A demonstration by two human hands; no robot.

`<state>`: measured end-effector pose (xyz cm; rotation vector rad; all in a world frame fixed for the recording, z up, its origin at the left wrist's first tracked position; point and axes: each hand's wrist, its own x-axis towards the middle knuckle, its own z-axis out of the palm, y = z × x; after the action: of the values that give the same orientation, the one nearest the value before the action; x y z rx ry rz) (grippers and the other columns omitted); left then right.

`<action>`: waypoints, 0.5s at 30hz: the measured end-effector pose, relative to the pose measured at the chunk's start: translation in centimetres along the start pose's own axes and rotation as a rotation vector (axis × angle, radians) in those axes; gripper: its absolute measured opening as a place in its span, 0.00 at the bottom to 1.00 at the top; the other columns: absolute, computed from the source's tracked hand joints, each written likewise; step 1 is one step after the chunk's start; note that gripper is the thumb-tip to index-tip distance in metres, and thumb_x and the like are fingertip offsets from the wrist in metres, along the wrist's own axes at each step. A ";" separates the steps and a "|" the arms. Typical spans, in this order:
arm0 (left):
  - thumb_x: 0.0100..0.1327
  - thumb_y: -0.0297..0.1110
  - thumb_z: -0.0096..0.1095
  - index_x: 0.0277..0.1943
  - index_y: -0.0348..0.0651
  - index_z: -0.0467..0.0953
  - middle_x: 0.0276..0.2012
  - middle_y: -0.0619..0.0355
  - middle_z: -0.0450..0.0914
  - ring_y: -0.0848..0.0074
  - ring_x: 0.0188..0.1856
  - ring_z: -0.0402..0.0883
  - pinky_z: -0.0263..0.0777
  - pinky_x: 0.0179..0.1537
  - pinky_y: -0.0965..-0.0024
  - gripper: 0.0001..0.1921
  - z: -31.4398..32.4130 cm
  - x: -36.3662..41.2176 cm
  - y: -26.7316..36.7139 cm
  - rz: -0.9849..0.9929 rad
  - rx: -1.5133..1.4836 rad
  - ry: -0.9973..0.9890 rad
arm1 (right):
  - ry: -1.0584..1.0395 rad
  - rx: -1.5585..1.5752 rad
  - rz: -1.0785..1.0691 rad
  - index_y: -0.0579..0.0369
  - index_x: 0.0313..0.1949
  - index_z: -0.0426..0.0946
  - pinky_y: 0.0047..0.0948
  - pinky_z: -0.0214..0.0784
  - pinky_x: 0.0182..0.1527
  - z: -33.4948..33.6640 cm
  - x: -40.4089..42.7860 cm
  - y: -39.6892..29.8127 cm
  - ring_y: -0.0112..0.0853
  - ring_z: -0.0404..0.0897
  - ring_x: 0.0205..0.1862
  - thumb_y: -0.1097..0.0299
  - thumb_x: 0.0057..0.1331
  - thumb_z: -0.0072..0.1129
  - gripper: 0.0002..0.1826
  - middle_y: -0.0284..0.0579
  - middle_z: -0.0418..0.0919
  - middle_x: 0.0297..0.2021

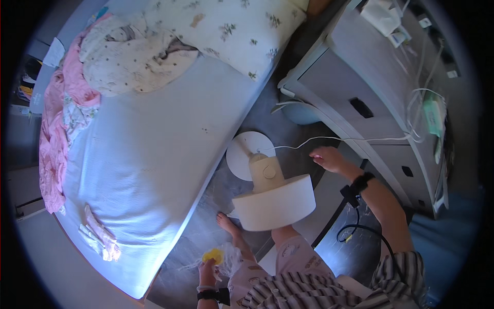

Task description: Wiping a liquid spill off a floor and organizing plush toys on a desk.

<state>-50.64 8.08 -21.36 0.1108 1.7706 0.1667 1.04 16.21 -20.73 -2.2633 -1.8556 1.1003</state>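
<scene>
My left hand (pixel 207 269), low in the view, grips a yellow object (pixel 213 255) and crumpled clear plastic film (pixel 232 258); what the yellow object is stays unclear. A white pedestal appliance (pixel 274 202), likely a fan, stands before me with its drum-shaped head towards me. Its round base (pixel 235 154) rests on the dark floor beside the bed. Right of it, my right hand (pixel 328 157) is in the air with curled fingers, just below the white power cord (pixel 320 137) as seen here. Whether something small sits in those fingers cannot be made out.
A bed (pixel 170 135) with a pale sheet fills the left side, bearing a floral pillow (pixel 247 34), pink bedding (pixel 54 143) and folded cloths (pixel 101 235). On the right stands a grey drawer cabinet (pixel 347 89) with cables on top. A black cable (pixel 370 226) hangs from my right wrist strap.
</scene>
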 end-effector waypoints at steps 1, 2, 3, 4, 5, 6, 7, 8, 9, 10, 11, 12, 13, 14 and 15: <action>0.49 0.31 0.54 0.34 0.42 0.69 0.23 0.60 0.70 0.77 0.18 0.68 0.63 0.17 0.76 0.08 0.7 0.0 -0.3 -0.018 0.001 0.024 | -0.045 -0.049 -0.043 0.53 0.38 0.73 0.35 0.67 0.39 0.4 1.9 0.6 0.41 0.75 0.36 0.65 0.56 0.52 0.11 0.46 0.76 0.34; 0.49 0.31 0.54 0.34 0.42 0.69 0.23 0.60 0.70 0.77 0.18 0.68 0.63 0.17 0.76 0.08 1.3 0.1 -0.4 -0.037 0.004 0.041 | -0.067 -0.038 -0.044 0.53 0.38 0.73 0.35 0.67 0.39 1.0 3.8 1.2 0.41 0.75 0.36 0.65 0.56 0.52 0.11 0.46 0.76 0.34; 0.50 0.31 0.54 0.34 0.41 0.70 0.23 0.60 0.71 0.78 0.19 0.68 0.63 0.18 0.76 0.08 1.6 0.0 -0.4 -0.043 0.020 0.057 | -0.069 0.000 -0.123 0.53 0.38 0.73 0.35 0.67 0.39 2.0 5.6 1.4 0.41 0.75 0.36 0.66 0.55 0.52 0.11 0.46 0.76 0.34; 0.50 0.31 0.54 0.35 0.41 0.70 0.24 0.60 0.71 0.78 0.19 0.68 0.63 0.18 0.77 0.08 2.4 0.2 -0.5 -0.049 0.039 0.055 | -0.065 0.028 -0.191 0.52 0.38 0.74 0.35 0.67 0.39 2.6 6.8 1.9 0.41 0.75 0.36 0.67 0.55 0.53 0.11 0.46 0.76 0.34; 0.50 0.31 0.54 0.35 0.41 0.70 0.24 0.60 0.71 0.78 0.19 0.68 0.63 0.18 0.77 0.08 3.1 0.4 -0.7 -0.066 0.039 0.062 | -0.083 0.032 -0.188 0.52 0.38 0.74 0.35 0.67 0.39 3.4 7.5 2.2 0.41 0.75 0.36 0.67 0.55 0.53 0.11 0.46 0.76 0.34; 0.50 0.31 0.54 0.36 0.41 0.70 0.24 0.60 0.72 0.79 0.19 0.69 0.63 0.18 0.77 0.09 3.6 0.7 -0.7 -0.080 0.027 0.054 | -0.132 0.047 -0.239 0.52 0.40 0.73 0.35 0.67 0.41 4.5 8.5 2.4 0.41 0.74 0.38 0.68 0.54 0.55 0.13 0.45 0.75 0.36; 0.50 0.31 0.54 0.36 0.40 0.71 0.25 0.60 0.72 0.80 0.19 0.69 0.64 0.19 0.78 0.10 4.1 1.0 -0.7 -0.091 0.013 0.046 | -0.179 0.062 -0.291 0.51 0.42 0.72 0.35 0.66 0.42 5.6 9.4 2.5 0.40 0.73 0.40 0.68 0.53 0.56 0.15 0.44 0.74 0.37; 0.50 0.31 0.54 0.36 0.40 0.71 0.25 0.60 0.72 0.80 0.19 0.69 0.64 0.19 0.78 0.10 4.6 1.1 -0.7 -0.099 0.009 0.063 | -0.192 0.073 -0.300 0.51 0.42 0.72 0.35 0.66 0.42 6.5 10.2 2.7 0.40 0.73 0.40 0.68 0.53 0.56 0.15 0.44 0.74 0.37; 0.50 0.31 0.55 0.37 0.40 0.71 0.25 0.61 0.72 0.80 0.19 0.69 0.64 0.19 0.78 0.10 5.0 1.2 -0.6 -0.101 0.032 0.038 | -0.278 0.004 -0.337 0.50 0.45 0.69 0.35 0.64 0.45 7.4 10.7 2.8 0.39 0.72 0.43 0.68 0.52 0.57 0.19 0.43 0.72 0.41; 0.50 0.31 0.56 0.38 0.39 0.71 0.24 0.62 0.72 0.80 0.19 0.69 0.64 0.18 0.79 0.11 5.4 1.3 -0.5 -0.103 0.054 0.013 | -0.363 -0.067 -0.375 0.49 0.48 0.67 0.35 0.63 0.48 8.1 11.3 2.9 0.38 0.70 0.46 0.68 0.51 0.58 0.23 0.42 0.71 0.44; 0.50 0.31 0.56 0.38 0.39 0.71 0.24 0.62 0.72 0.80 0.19 0.69 0.64 0.18 0.79 0.11 5.8 1.6 -0.5 -0.112 0.051 0.024 | -0.374 -0.059 -0.382 0.49 0.48 0.67 0.35 0.63 0.48 8.9 12.0 3.1 0.38 0.70 0.46 0.68 0.51 0.58 0.23 0.42 0.71 0.44; 0.51 0.31 0.56 0.37 0.39 0.72 0.24 0.62 0.72 0.81 0.19 0.69 0.64 0.18 0.79 0.10 6.1 1.7 -0.5 -0.113 0.055 0.014 | -0.359 -0.046 -0.439 0.50 0.52 0.63 0.35 0.61 0.50 9.6 12.7 3.1 0.39 0.67 0.49 0.67 0.51 0.60 0.28 0.44 0.68 0.47; 0.51 0.30 0.56 0.37 0.39 0.72 0.23 0.62 0.73 0.81 0.18 0.69 0.64 0.18 0.80 0.10 6.3 1.9 -0.6 -0.113 0.058 0.003 | -0.342 -0.034 -0.496 0.50 0.55 0.59 0.36 0.59 0.53 10.2 13.3 3.0 0.40 0.65 0.52 0.65 0.50 0.61 0.32 0.45 0.66 0.50; 0.51 0.30 0.56 0.37 0.39 0.72 0.23 0.62 0.73 0.81 0.18 0.69 0.64 0.18 0.80 0.10 6.3 2.4 -1.1 -0.122 0.056 0.014 | -0.353 -0.026 -0.501 0.50 0.55 0.59 0.36 0.59 0.53 10.7 13.9 2.6 0.40 0.65 0.52 0.65 0.50 0.61 0.32 0.45 0.66 0.50; 0.51 0.29 0.55 0.36 0.38 0.72 0.23 0.62 0.73 0.82 0.18 0.69 0.64 0.18 0.80 0.09 6.2 2.7 -1.8 -0.122 0.014 0.002 | -0.329 -0.047 -0.537 0.51 0.55 0.58 0.36 0.58 0.54 11.1 14.4 1.8 0.40 0.64 0.53 0.66 0.49 0.61 0.34 0.45 0.65 0.51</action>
<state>-45.07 7.11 -25.56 0.0123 1.7747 0.0660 -2.50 23.66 -37.05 -1.5032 -2.4221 1.3808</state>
